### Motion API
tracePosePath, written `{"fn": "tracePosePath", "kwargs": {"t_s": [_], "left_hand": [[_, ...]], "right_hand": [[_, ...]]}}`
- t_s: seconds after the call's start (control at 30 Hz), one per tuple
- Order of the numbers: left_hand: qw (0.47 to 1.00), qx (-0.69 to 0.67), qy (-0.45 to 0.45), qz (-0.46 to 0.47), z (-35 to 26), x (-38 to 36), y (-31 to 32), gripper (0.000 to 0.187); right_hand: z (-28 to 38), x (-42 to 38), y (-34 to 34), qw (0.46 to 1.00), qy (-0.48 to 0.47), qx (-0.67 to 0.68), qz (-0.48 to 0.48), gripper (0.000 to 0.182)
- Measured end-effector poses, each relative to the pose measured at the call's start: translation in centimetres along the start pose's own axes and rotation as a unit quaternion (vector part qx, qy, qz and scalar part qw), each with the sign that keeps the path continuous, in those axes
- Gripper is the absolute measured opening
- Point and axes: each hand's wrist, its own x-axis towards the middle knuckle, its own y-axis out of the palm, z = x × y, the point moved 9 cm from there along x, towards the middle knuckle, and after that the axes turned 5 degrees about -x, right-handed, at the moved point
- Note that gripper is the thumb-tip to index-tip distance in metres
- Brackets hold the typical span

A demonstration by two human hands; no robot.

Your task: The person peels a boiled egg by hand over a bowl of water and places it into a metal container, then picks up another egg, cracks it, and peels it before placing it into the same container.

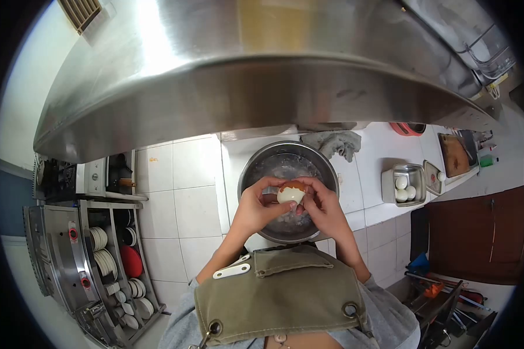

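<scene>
Between my two hands is a partly peeled egg point(290, 196), smooth and white below with brown shell left on its top. My left hand point(257, 206) grips it from the left, fingers behind and thumb against the white. From the other side my right hand point(323, 208) closes on the same egg, fingertips at the shell's edge and underside. Both hands are above a large round metal pot point(247, 174) on the white counter. Inside the pot, what looks like water with bits in it is partly hidden by my hands.
A metal container point(390, 189) with several peeled eggs point(402, 183) stands to the right, its lid beside it. A grey cloth point(335, 142) lies behind the pot. The steel hood point(262, 87) overhangs the counter. Plates point(105, 264) fill a rack at left; a cutting board point(454, 154) is far right.
</scene>
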Motion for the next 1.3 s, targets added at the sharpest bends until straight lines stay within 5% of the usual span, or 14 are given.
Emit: {"fn": "tracePosePath", "kwargs": {"t_s": [0.23, 0.3, 0.43, 0.57, 0.73, 1.13, 1.3], "left_hand": [[1.000, 0.022, 0.001, 0.016, -0.1, 0.0, 0.3, 0.041], [0.987, -0.139, -0.074, 0.009, 1.5, 0.0, 0.3, 0.037], [0.957, -0.253, -0.138, 0.039, 1.5, -0.2, 1.1, 0.034], [0.984, -0.154, -0.092, -0.006, 1.4, 0.1, 0.3, 0.038], [0.999, -0.036, 0.008, 0.028, 0.1, 0.3, 0.7, 0.039], [0.995, -0.084, -0.055, 0.001, 0.8, 0.2, -0.4, 0.040], [0.990, 0.128, 0.046, -0.038, -1.7, -0.3, 0.3, 0.047]], "right_hand": [[-0.4, 0.0, -0.7, 0.998, -0.020, -0.024, -0.060, 0.031], [-1.0, 0.2, -0.9, 0.997, -0.041, -0.029, -0.064, 0.030], [-1.2, 0.4, -1.3, 0.997, -0.022, 0.032, -0.065, 0.027], [-0.7, 0.4, -0.6, 0.976, 0.028, 0.213, -0.038, 0.028], [-0.1, 0.5, -0.6, 0.997, -0.042, -0.013, -0.065, 0.035], [0.2, 0.2, -0.9, 0.996, -0.052, 0.037, -0.060, 0.029], [1.7, -0.2, -0.9, 0.988, -0.084, -0.072, -0.104, 0.026]]}}
